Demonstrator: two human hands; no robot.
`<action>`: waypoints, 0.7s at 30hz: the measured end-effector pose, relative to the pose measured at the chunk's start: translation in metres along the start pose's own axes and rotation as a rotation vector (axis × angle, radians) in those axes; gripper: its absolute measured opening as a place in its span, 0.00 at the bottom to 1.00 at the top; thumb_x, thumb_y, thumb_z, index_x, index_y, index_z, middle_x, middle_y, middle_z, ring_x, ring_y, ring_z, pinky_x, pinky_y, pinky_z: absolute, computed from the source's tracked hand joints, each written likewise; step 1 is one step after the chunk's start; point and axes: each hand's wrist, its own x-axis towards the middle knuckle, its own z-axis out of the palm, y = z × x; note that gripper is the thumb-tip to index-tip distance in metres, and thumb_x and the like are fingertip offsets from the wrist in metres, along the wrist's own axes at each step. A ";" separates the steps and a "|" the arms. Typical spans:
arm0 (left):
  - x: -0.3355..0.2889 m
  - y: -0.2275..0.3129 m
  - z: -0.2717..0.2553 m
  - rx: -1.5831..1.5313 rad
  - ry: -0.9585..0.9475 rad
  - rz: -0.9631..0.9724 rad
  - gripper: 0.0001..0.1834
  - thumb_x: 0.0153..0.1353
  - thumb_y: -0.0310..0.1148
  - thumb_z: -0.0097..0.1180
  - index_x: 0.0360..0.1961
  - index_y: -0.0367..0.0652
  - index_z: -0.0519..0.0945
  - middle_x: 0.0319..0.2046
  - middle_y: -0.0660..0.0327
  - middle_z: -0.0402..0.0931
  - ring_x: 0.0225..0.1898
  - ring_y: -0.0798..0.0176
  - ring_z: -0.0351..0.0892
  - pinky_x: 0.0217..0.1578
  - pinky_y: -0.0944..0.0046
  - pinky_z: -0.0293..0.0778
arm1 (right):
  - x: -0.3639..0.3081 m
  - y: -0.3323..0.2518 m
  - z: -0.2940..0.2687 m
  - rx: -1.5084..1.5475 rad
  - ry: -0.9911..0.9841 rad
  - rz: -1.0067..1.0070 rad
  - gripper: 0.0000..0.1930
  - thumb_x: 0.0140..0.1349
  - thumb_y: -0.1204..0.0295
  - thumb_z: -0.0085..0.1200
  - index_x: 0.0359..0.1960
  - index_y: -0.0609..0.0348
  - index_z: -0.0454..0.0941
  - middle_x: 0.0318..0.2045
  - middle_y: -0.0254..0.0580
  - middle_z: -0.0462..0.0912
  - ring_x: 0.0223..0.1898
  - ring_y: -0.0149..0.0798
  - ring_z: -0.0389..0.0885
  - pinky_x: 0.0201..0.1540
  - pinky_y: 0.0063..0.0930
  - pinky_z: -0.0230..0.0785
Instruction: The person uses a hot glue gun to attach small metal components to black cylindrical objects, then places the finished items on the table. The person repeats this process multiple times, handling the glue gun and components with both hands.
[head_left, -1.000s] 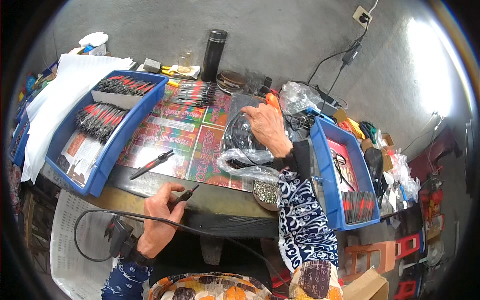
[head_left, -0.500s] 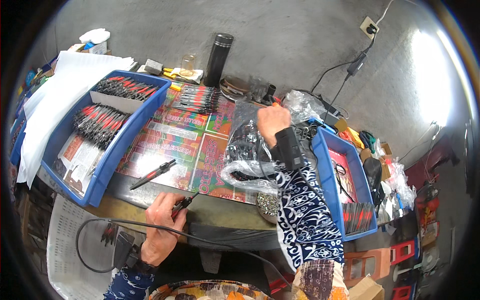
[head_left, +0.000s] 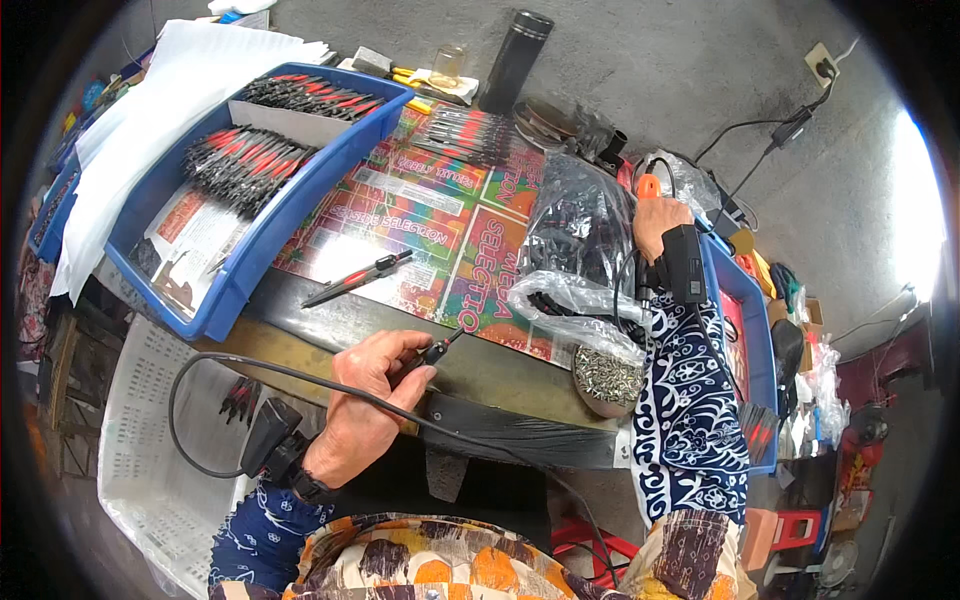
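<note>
My left hand (head_left: 365, 405), near the table's front edge, is closed around a black and red pen-shaped piece (head_left: 436, 352), its thin tip pointing up and right. Another such piece (head_left: 357, 278) lies on the table just beyond. Farther right, my right hand (head_left: 660, 222) is closed on an orange-handled tool (head_left: 648, 186), whose upper end sticks out above the fist; its lower part is hidden. Beside that hand sits a clear plastic bag (head_left: 575, 225) of black parts. A bowl of small metal pieces (head_left: 608, 375) stands near my right sleeve.
Left, a blue divided tray (head_left: 225, 300) holds many black and red pieces. A row of similar pieces (head_left: 462, 135) lies at the back, near a black flask (head_left: 516, 62). Another blue tray (head_left: 765, 375) stands right. A black cable (head_left: 470, 437) crosses before my left hand.
The view has shifted, so the table appears farther right. More of the orange handle now shows above my right hand. My left hand still holds its pen-shaped piece.
</note>
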 end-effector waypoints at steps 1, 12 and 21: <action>0.000 0.000 0.000 -0.009 -0.010 -0.014 0.12 0.53 0.19 0.59 0.40 0.29 0.78 0.27 0.62 0.75 0.24 0.77 0.71 0.22 0.76 0.68 | -0.001 -0.003 -0.002 -0.016 0.038 0.035 0.11 0.56 0.69 0.47 0.25 0.58 0.82 0.27 0.51 0.83 0.31 0.48 0.85 0.32 0.39 0.76; 0.001 0.008 0.001 0.215 0.057 0.143 0.11 0.48 0.18 0.59 0.36 0.33 0.77 0.30 0.50 0.73 0.27 0.50 0.76 0.27 0.60 0.73 | 0.011 0.003 0.017 0.163 0.123 0.059 0.09 0.52 0.71 0.50 0.28 0.58 0.82 0.27 0.51 0.83 0.32 0.52 0.84 0.33 0.43 0.76; 0.002 0.006 0.004 0.261 0.017 0.147 0.11 0.48 0.19 0.59 0.35 0.35 0.77 0.29 0.51 0.73 0.27 0.50 0.77 0.27 0.59 0.74 | 0.000 0.027 0.014 0.496 -0.031 0.389 0.21 0.39 0.60 0.63 0.31 0.66 0.81 0.32 0.59 0.83 0.38 0.53 0.83 0.41 0.39 0.75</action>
